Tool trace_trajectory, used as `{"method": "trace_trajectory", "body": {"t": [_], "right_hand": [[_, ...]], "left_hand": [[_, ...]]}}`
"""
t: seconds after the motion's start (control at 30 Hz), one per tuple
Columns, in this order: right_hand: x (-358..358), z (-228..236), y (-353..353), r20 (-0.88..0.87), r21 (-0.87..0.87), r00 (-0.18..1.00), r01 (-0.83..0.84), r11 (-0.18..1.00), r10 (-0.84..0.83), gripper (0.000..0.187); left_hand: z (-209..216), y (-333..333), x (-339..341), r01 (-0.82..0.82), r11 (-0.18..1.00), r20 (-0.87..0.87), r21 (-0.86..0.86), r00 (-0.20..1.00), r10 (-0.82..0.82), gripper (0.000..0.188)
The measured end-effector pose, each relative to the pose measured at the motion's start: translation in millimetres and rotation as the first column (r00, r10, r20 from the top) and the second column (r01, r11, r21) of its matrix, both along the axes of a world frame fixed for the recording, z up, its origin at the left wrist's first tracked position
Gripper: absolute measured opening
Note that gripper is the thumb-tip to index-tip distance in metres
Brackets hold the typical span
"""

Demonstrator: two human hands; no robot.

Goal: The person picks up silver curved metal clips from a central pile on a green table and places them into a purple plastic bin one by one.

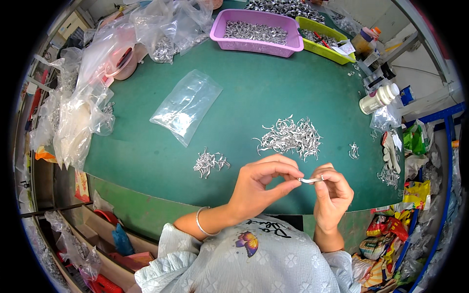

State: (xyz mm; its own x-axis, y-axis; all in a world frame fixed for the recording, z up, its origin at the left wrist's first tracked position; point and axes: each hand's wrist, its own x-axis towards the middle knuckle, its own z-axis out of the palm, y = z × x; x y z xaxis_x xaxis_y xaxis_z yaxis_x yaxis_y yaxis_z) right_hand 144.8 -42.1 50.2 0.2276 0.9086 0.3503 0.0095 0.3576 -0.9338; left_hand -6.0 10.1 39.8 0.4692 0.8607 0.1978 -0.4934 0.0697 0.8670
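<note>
A small curved silver metal piece (310,180) is held level between my two hands, above the near edge of the green table. My left hand (266,183) pinches one end of it between thumb and forefinger. The other end sits between the thumb and fingers of my right hand (332,193). Just beyond my hands lies a large loose pile of similar curved metal pieces (291,137). To the left is a smaller pile (210,163) of them, and a few more pieces (353,151) lie off to the right.
A clear plastic bag (187,105) lies flat mid-table. At the back stand a purple basket (259,46) and a lime-green basket (328,51), both with metal parts. Plastic bags (73,122) and a pink container (124,68) crowd the left; a white bottle (378,99) is at right.
</note>
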Motion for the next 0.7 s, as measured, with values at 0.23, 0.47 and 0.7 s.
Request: {"method": "trace_trajectory", "body": {"t": [0.23, 0.47, 0.7], "right_hand": [[-2.1, -1.1, -1.4, -0.043, 0.009, 0.999, 0.002, 1.000, -0.002, 0.008], [-3.3, 0.1, -0.9, 0.141, 0.130, 0.985, 0.076, 0.989, -0.094, 0.009], [-8.0, 8.0, -3.0, 0.369, 0.257, 0.911, 0.090, 0.962, -0.184, 0.011]], "left_hand": [[-1.3, -1.9, 0.3, -0.009, 1.000, -0.005, 0.019, 1.000, 0.009, 0.017], [0.2, -2.3, 0.1, 0.018, 0.999, 0.007, -0.038, 1.000, -0.018, 0.015], [-3.4, -5.4, -2.8, 0.047, 0.997, 0.041, -0.067, 0.998, -0.045, 0.015]]}}
